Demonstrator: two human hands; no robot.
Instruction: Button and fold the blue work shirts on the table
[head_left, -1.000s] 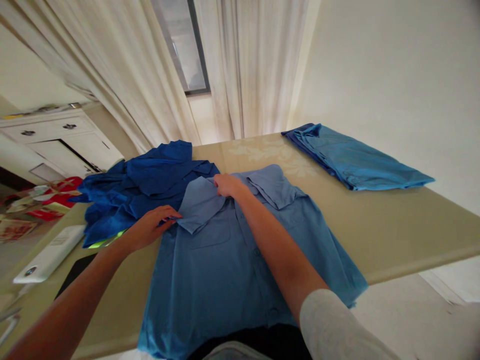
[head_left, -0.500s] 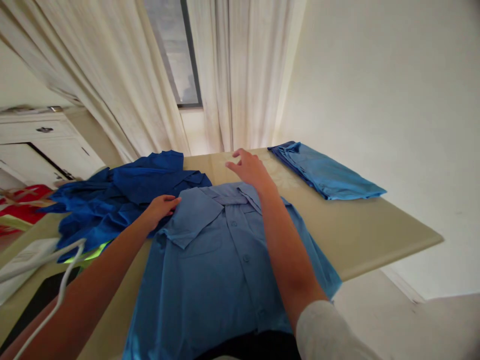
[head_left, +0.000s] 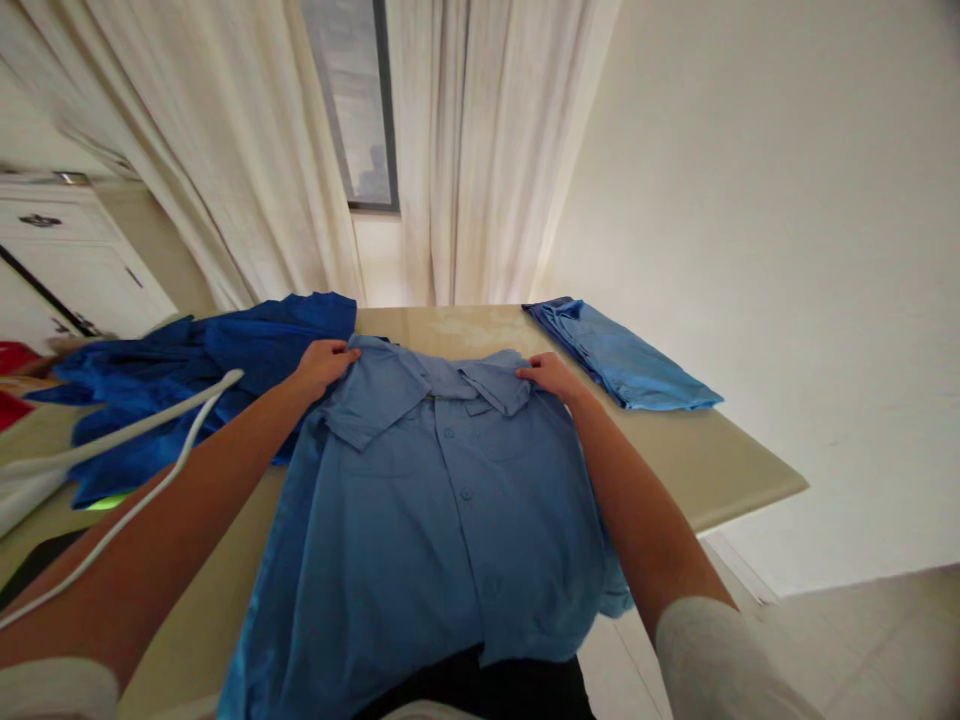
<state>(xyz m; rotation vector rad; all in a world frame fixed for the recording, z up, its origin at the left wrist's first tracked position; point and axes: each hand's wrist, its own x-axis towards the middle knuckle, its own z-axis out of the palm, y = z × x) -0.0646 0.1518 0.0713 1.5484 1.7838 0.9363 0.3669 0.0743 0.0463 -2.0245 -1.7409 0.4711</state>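
Note:
A light blue button-up shirt (head_left: pixel 420 520) lies front up on the ironing board (head_left: pixel 712 480), its lower end hanging toward my body. My left hand (head_left: pixel 327 366) pinches the shirt at the left end of its collar and shoulder. At the opposite shoulder, my right hand (head_left: pixel 549 374) grips the fabric between thumb and fingers. The collar flaps spread to both sides, and a row of buttons runs down the middle. Both hands are closed on the cloth, and the fingertips are partly hidden by it.
A heap of darker blue clothes (head_left: pixel 247 350) sits to the left. Folded blue garments (head_left: pixel 622 355) lie at the back right. A white cord (head_left: pixel 172 475) crosses over my left forearm. Curtains (head_left: pixel 495 150) hang behind, a wall (head_left: pixel 787 250) stands at right, a white cabinet (head_left: pixel 67 250) at left.
My right hand came down from above the collar and took hold of the right shoulder. My left hand moved up a little with the shirt's left side. The shirt's top edge is pulled straighter.

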